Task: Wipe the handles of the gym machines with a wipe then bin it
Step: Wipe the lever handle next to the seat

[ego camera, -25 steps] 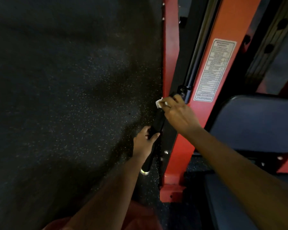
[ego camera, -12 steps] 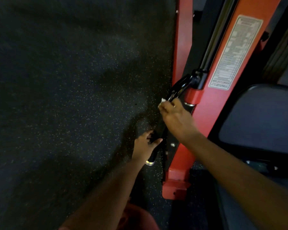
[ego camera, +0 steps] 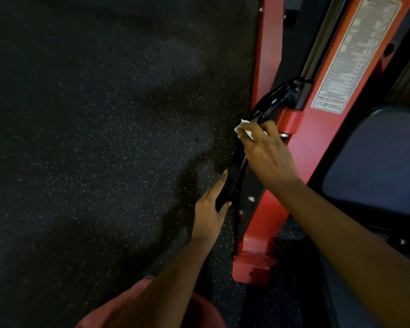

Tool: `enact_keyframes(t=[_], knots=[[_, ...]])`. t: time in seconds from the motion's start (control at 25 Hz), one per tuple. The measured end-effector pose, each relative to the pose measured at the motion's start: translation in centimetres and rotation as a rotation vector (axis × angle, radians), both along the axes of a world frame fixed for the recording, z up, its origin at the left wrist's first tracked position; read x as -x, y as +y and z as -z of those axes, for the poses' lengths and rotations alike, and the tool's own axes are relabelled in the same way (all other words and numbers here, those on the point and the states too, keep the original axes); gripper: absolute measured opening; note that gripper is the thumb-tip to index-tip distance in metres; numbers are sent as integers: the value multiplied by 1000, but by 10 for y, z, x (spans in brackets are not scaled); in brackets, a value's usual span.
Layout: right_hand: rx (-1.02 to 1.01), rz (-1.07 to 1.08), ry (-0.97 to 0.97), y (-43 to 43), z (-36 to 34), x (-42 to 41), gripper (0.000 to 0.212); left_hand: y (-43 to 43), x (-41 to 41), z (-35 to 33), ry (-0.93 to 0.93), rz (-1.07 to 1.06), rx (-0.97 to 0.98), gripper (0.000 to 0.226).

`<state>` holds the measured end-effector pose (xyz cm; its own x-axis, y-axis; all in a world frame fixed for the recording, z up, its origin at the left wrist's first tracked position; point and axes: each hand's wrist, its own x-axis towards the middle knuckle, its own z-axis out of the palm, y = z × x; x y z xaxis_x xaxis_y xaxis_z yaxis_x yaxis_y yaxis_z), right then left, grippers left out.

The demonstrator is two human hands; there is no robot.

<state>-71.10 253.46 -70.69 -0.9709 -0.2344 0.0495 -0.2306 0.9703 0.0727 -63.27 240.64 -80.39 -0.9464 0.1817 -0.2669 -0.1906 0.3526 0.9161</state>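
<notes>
Black handle [ego camera: 232, 183] beside the red frame [ego camera: 317, 138], wiping step: left hand [ego camera: 210, 210] pinches its lower end between thumb and near-straight fingers, right hand [ego camera: 268, 157], fingers curled, presses the white wipe [ego camera: 244, 131] round its upper end, nearest the frame; the next move likely calls for a downward stroke.

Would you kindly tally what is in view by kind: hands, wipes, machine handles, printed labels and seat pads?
Hands: 2, left hand and right hand
Wipes: 1, the white wipe
Handles: 1, the black handle
Labels: 1, the printed label
Seat pads: 1, the seat pad
Total: 6
</notes>
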Motion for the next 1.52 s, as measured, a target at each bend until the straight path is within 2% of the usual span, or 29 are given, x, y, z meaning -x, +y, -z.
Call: enact_keyframes(t=[0.04, 0.12, 0.2, 0.28, 0.4, 0.48, 0.64, 0.84, 0.96, 1.08, 1.12, 1.2, 1.32, 1.44, 1.52], knots=[[11, -20, -11, -2, 8, -7, 46, -3, -3, 4, -2, 18, -7, 84], [23, -71, -30, -6, 27, -33, 38, -10, -13, 13, -22, 64, 6, 86], [33, -80, -64, -11, 48, -58, 48, -18, -22, 20, -43, 93, 9, 83], [46, -52, -213, -23, 64, -79, 52, -26, -32, 26, -75, 111, 16, 75], [23, -114, -401, -35, 82, -105, 46, -41, -43, 23, -142, 95, 41, 64], [32, -137, -357, -38, 75, -99, 41, -49, -40, 17, -168, 24, 21, 54], [54, 18, -101, -35, 58, -69, 32, -55, -23, 8, -194, -81, -6, 45], [58, -16, -171, -47, 83, -97, 34, -58, -17, 5, -221, -149, -51, 42], [307, 31, -205, -49, 102, -117, 25, -57, -14, 6, -226, -131, -31, 39], [309, 22, -252, -41, 115, -128, 38, -53, -4, -1, -224, -131, -49, 36], [483, 158, -190, -40, 110, -126, 39, -49, 2, -6, -217, -127, -56, 35], [1011, 589, 12, -40, 90, -111, 33, -39, 17, -17, -193, -102, -69, 36], [1222, 938, 222, -32, 65, -66, 36, -13, 38, -32, -158, -62, -106, 40], [1551, 1185, 256, -18, 45, -12, 26, 7, 50, -36, -86, -18, -106, 46], [1685, 1256, 234, -12, 34, 13, 22, 11, 48, -34, 28, 4, -75, 54]])
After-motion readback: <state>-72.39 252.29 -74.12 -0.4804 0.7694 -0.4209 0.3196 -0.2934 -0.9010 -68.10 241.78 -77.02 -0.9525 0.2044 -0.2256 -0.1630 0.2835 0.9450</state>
